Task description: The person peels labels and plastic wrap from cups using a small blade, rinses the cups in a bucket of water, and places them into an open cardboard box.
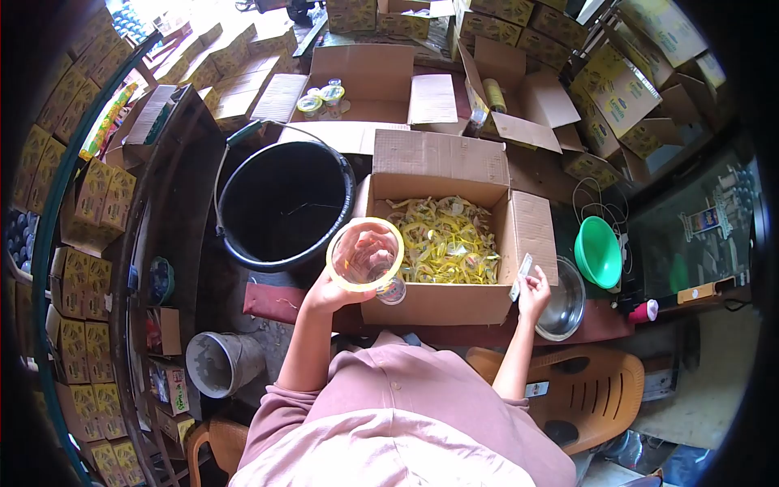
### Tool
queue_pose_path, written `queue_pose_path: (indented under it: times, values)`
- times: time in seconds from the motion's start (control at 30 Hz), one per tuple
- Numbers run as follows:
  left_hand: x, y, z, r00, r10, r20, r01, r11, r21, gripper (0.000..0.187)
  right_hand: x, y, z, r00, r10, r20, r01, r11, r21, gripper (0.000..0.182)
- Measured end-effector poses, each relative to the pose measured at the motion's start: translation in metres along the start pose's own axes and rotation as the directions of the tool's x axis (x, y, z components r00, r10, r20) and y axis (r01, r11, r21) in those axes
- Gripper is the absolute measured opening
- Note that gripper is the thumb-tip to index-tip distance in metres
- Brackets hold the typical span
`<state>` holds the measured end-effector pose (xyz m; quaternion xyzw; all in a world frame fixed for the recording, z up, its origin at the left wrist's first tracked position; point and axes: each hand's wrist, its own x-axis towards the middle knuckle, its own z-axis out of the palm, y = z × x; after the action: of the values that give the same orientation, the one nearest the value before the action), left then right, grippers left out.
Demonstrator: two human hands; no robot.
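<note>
My left hand (pixel 331 294) is wrapped round a clear plastic cup with a yellow rim (pixel 365 254), its open mouth facing up at me. The cup is held by the near left corner of an open cardboard box (pixel 442 303). Many yellow and clear strips or wrappers (pixel 446 243) fill the box. Below the rim a small round printed item (pixel 392 290) shows, partly hidden by the cup. My right hand (pixel 533 294) pinches a thin, pale, flat tool (pixel 522 276) at the box's right flap.
A black bucket (pixel 284 203) stands left of the box, a grey bucket (pixel 223 363) lower left. On the right are a metal bowl (pixel 564 304) and a green bowl (pixel 599 252). Behind, an open carton (pixel 361 77) holds lidded cups (pixel 320 99). An orange chair (pixel 596 398) is lower right.
</note>
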<state>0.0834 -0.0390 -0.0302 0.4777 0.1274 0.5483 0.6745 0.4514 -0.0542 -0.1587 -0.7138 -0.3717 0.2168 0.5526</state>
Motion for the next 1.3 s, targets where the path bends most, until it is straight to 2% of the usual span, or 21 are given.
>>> queue_pose_path:
  times: [0.03, 0.1, 0.13, 0.23, 0.33, 0.4, 0.5, 0.63, 0.73, 0.83, 0.87, 0.9, 0.97, 1.0, 1.03, 1.1, 1.23, 1.3]
  values:
    - [0.002, 0.005, -0.002, 1.0, 0.006, -0.007, -0.006, 0.999, 0.037, 0.075, -0.002, -0.005, 0.001, 1.0, -0.014, -0.006, 0.014, 0.997, 0.08, 0.044]
    - [0.004, 0.014, 0.0, 1.0, 0.007, -0.018, -0.005, 0.994, 0.106, 0.073, -0.024, -0.062, 0.013, 0.992, -0.124, -0.023, 0.126, 0.963, 0.237, 0.04]
    - [0.003, 0.017, 0.004, 0.994, 0.041, -0.097, -0.025, 0.986, 0.164, 0.069, -0.041, -0.097, 0.022, 0.989, -0.142, -0.035, 0.147, 0.953, 0.267, 0.036]
    - [0.01, 0.022, 0.009, 0.989, 0.127, -0.077, -0.104, 0.962, 0.253, 0.068, -0.094, -0.178, 0.057, 0.957, -0.281, -0.07, 0.288, 0.899, 0.33, 0.023]
    - [0.009, 0.021, 0.007, 0.985, 0.158, -0.074, -0.127, 0.939, 0.321, 0.068, -0.127, -0.225, 0.083, 0.796, -0.605, -0.028, 0.591, 0.767, 0.248, 0.02]
    - [0.009, 0.023, 0.006, 0.981, 0.186, -0.058, -0.149, 0.908, 0.393, 0.068, -0.136, -0.238, 0.098, 0.682, -0.731, -0.012, 0.719, 0.668, 0.192, 0.024]
    - [0.008, 0.027, 0.003, 0.983, 0.177, -0.054, -0.141, 0.906, 0.399, 0.069, -0.145, -0.24, 0.112, 0.674, -0.738, -0.022, 0.719, 0.65, 0.245, 0.025]
    - [0.01, 0.03, -0.005, 0.983, 0.182, -0.011, -0.157, 0.874, 0.46, 0.07, -0.145, -0.239, 0.119, 0.675, -0.738, -0.005, 0.723, 0.659, 0.209, 0.025]
    - [0.014, 0.03, -0.007, 0.982, 0.189, -0.007, -0.168, 0.886, 0.432, 0.069, -0.139, -0.239, 0.119, 0.696, -0.718, -0.017, 0.707, 0.682, 0.186, 0.025]
    - [0.015, 0.025, -0.016, 0.986, 0.15, -0.078, -0.114, 0.929, 0.353, 0.066, -0.116, -0.206, 0.109, 0.916, -0.383, -0.12, 0.402, 0.879, 0.259, 0.023]
    - [0.016, 0.023, -0.018, 0.985, 0.102, -0.14, -0.056, 0.953, 0.299, 0.065, -0.1, -0.18, 0.1, 0.936, -0.311, -0.165, 0.337, 0.926, 0.17, 0.025]
    - [0.017, 0.019, -0.024, 0.984, 0.103, -0.143, -0.065, 0.966, 0.249, 0.063, -0.08, -0.146, 0.087, 0.947, -0.241, -0.213, 0.264, 0.961, 0.084, 0.027]
    - [0.019, 0.012, -0.029, 0.964, -0.035, -0.263, 0.079, 0.984, 0.159, 0.056, -0.05, -0.077, 0.058, 0.949, -0.161, -0.271, 0.178, 0.983, 0.04, 0.034]
    - [0.021, 0.001, -0.038, 0.961, -0.073, -0.267, 0.1, 0.991, 0.09, 0.055, -0.043, -0.054, 0.044, 0.957, -0.119, -0.263, 0.12, 0.993, -0.012, 0.037]
    - [0.025, -0.006, -0.04, 0.958, -0.129, -0.257, 0.112, 0.99, -0.082, 0.053, -0.038, -0.033, 0.033, 0.965, -0.074, -0.253, 0.059, 0.996, -0.064, 0.041]
    - [0.033, -0.023, -0.048, 0.945, -0.185, -0.269, 0.155, 0.979, -0.13, 0.052, -0.023, 0.006, 0.023, 0.974, -0.005, -0.225, 0.008, 1.0, 0.012, 0.04]
    - [0.05, -0.028, -0.049, 0.966, -0.091, -0.243, 0.083, 0.996, -0.043, 0.052, -0.006, 0.034, 0.016, 0.967, 0.031, -0.254, -0.027, 0.999, 0.02, 0.039]
    - [0.053, -0.016, -0.058, 0.971, -0.026, -0.236, -0.01, 0.988, -0.152, 0.046, -0.006, 0.029, 0.018, 0.963, 0.068, -0.26, -0.07, 0.998, 0.003, 0.039]
